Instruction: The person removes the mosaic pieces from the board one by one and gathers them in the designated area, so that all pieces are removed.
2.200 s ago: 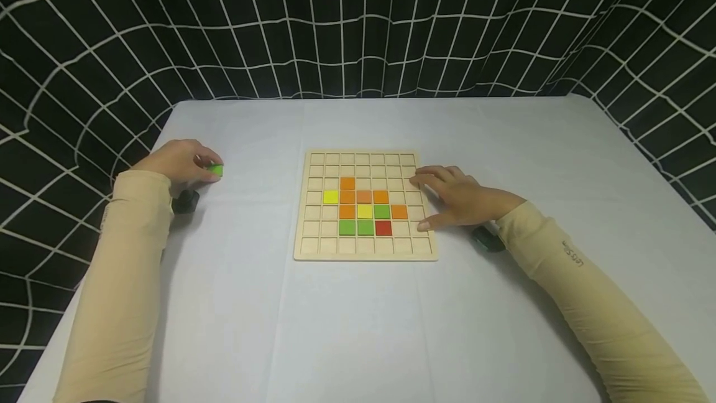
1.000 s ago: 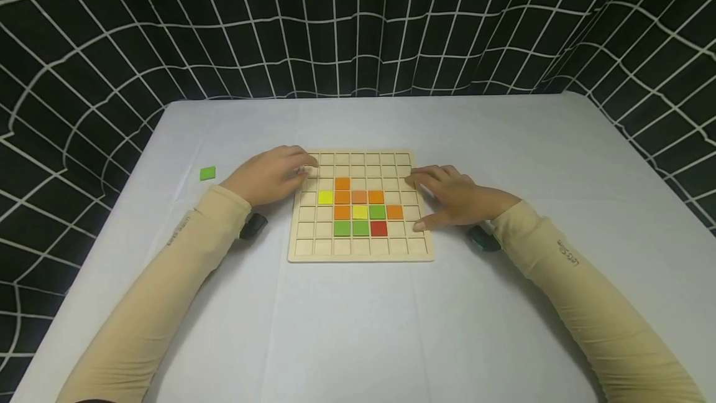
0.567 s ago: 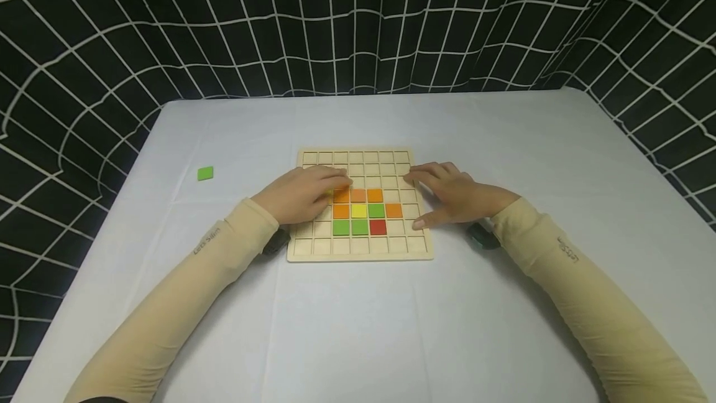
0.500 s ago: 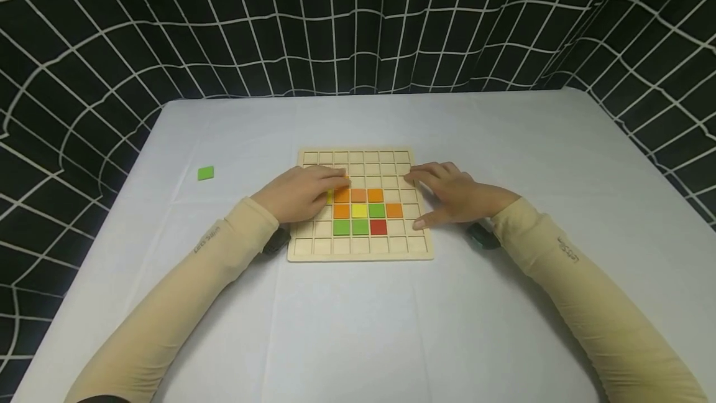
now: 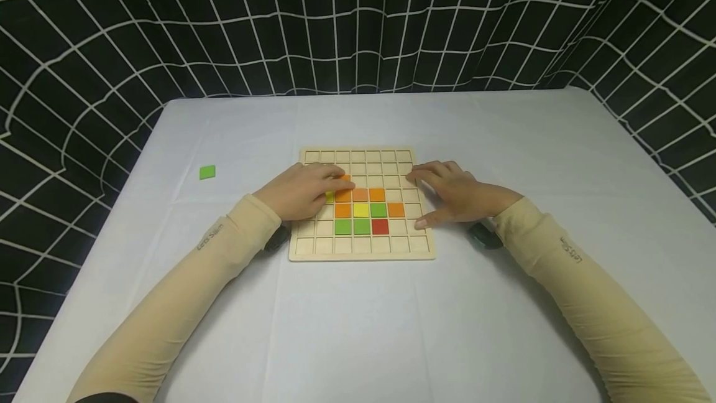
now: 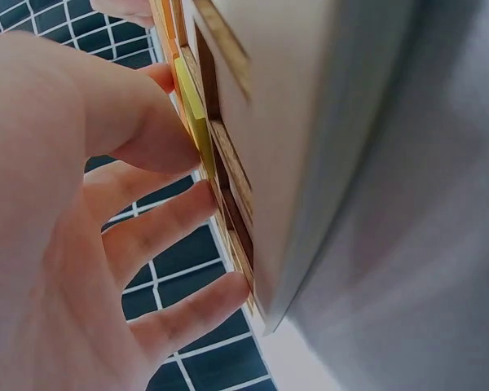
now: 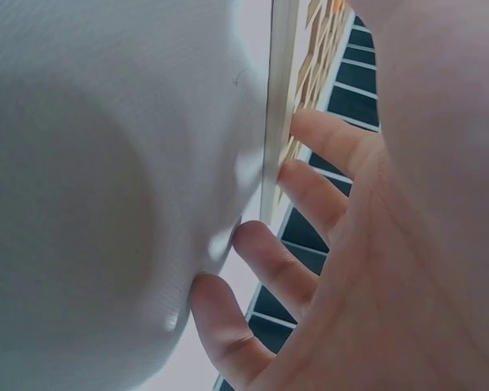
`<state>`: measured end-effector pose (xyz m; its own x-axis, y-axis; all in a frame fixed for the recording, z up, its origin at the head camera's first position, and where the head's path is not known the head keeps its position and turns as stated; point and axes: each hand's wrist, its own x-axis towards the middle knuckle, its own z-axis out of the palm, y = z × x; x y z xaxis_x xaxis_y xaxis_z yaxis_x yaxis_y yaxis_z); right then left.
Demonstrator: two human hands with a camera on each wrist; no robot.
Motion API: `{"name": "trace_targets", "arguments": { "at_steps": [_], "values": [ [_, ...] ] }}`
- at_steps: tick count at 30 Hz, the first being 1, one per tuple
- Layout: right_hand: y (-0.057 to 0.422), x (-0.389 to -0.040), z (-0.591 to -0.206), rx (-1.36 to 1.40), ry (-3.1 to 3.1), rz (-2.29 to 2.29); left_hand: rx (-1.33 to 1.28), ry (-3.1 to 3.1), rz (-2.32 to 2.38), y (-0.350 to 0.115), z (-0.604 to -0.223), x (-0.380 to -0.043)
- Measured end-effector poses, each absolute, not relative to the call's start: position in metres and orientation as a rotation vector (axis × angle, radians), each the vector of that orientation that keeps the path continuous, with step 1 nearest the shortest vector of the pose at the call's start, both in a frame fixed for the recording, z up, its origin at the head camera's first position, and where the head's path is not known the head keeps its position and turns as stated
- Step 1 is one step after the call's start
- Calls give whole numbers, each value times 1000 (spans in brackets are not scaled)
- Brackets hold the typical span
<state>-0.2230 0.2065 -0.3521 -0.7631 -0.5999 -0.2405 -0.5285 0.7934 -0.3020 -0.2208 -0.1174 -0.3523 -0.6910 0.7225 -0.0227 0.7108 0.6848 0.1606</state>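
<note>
A pale wooden grid board [image 5: 319, 246] lies mid-table with orange, yellow, green and one red square tiles in its cells. My left hand [image 5: 296, 191] reaches over the board's left part, fingertips at the orange tiles [image 5: 343, 194]. In the left wrist view the thumb touches a yellow tile [image 6: 193, 114], and other fingertips meet the board. The index finger is mostly hidden behind the thumb. My right hand [image 5: 455, 191] rests spread at the board's right edge, some fingertips on the board and others on the tablecloth.
A loose green tile [image 5: 207, 172] lies on the white tablecloth [image 5: 347, 328] to the left of the board. A black curtain with a white grid [image 5: 358, 30] stands behind the table and along its sides.
My left hand let go of the green tile at the far left and moved right onto the board. For the last half second it has barely moved. My right hand has stayed in place.
</note>
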Motion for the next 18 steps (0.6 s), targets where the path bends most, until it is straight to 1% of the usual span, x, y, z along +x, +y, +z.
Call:
{"name": "trace_targets", "arguments": {
  "at_steps": [18],
  "values": [
    [207,-223,-352,-854,2659,-302,1198,2824,319,-117,-350,-223]
  ]
}}
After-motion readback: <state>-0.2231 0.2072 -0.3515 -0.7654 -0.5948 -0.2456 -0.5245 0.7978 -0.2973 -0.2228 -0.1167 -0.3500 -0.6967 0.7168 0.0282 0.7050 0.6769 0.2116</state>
